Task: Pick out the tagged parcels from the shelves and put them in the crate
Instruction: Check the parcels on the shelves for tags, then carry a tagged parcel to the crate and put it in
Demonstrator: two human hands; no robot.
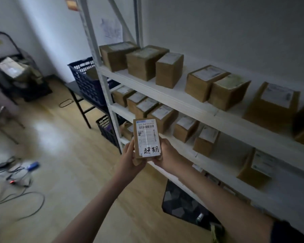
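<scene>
Fingers (132,156) of both hands grip a tagged brown cardboard parcel (146,137); beyond them, a dark blue plastic crate (85,79) holding a box stands beside white metal shelves (191,100).

Dim light falls on plain grey-white walls (235,28), with a faintly scribbled sheet of paper (111,29) stuck up near the top centre of the frame. The pale wood-look floor (74,155) shines a little at left, where black cables (19,195) trail across it. A dark metal-framed chair (12,50) sits in the upper left corner, and a dark patterned mat (184,202) lies at lower right.
</scene>
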